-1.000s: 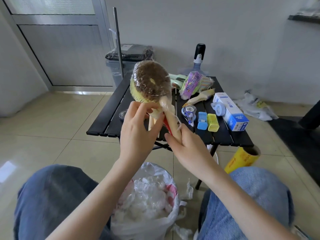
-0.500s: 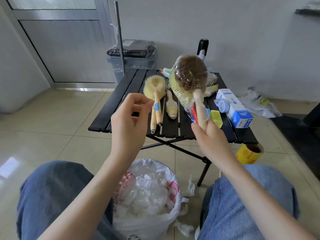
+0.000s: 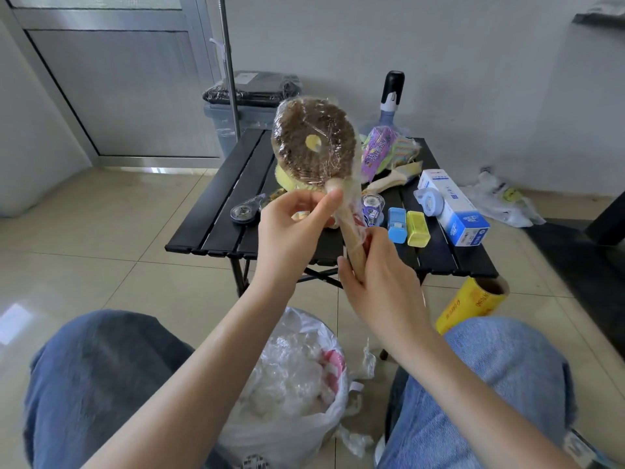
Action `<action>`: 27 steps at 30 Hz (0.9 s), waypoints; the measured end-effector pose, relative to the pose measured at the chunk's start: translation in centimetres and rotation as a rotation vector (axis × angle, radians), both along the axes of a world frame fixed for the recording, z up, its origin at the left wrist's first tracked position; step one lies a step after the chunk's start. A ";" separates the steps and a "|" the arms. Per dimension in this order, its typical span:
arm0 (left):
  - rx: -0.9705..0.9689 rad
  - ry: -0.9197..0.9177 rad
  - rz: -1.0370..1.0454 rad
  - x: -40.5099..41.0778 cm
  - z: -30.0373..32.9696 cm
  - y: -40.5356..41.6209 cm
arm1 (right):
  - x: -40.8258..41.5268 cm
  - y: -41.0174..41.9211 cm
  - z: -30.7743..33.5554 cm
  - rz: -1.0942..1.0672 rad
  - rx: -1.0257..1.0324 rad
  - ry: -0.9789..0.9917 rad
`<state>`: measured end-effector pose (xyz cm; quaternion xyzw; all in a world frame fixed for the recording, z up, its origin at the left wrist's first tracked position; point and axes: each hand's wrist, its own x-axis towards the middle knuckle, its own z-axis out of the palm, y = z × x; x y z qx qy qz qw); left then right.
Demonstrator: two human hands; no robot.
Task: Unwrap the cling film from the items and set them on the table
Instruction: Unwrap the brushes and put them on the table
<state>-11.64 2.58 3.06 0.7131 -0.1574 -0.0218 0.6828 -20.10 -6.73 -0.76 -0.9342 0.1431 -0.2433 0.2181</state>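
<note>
Head: film-wrapped round bristly brush [image 3: 313, 143]

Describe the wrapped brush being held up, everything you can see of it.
The brush has a round head of dark brown bristles with a pale yellow spot at the middle and a light wooden handle. Clear cling film covers the head and bunches along the handle. It is held head-up, above the table. The right hand grips the handle; the left hand pinches film at the neck.

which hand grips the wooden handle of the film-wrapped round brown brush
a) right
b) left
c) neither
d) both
a: the right hand wraps around the wooden handle of the film-wrapped round brown brush, while the left hand pinches the cling film at its neck.
</note>
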 end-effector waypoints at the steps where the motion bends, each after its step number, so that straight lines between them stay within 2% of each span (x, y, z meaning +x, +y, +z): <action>1: -0.017 -0.003 -0.012 0.0 0.0 0.1 | 0.0 -0.1 -0.1 0.006 0.009 0.005; 4: -0.016 -0.015 -0.057 0.0 0.0 0.7 | 0.1 -0.6 -0.1 0.047 0.177 0.036; 9: 0.030 -0.047 -0.117 0.3 -0.5 1.5 | 0.4 -2.2 1.3 0.199 0.647 0.207; 13: -0.053 0.016 -0.183 0.3 -0.1 1.9 | 0.4 -2.8 1.1 0.227 0.960 0.167; 17: 0.055 -0.050 -0.144 0.3 -0.3 1.6 | 0.3 -2.6 1.1 0.254 1.245 0.186; 21: 0.053 -0.064 -0.038 0.5 -0.5 1.7 | 0.4 -2.7 1.0 0.219 1.135 0.149; 27: -0.287 0.100 -0.180 0.0 -0.2 1.8 | 0.8 -3.7 -0.1 0.124 0.974 0.107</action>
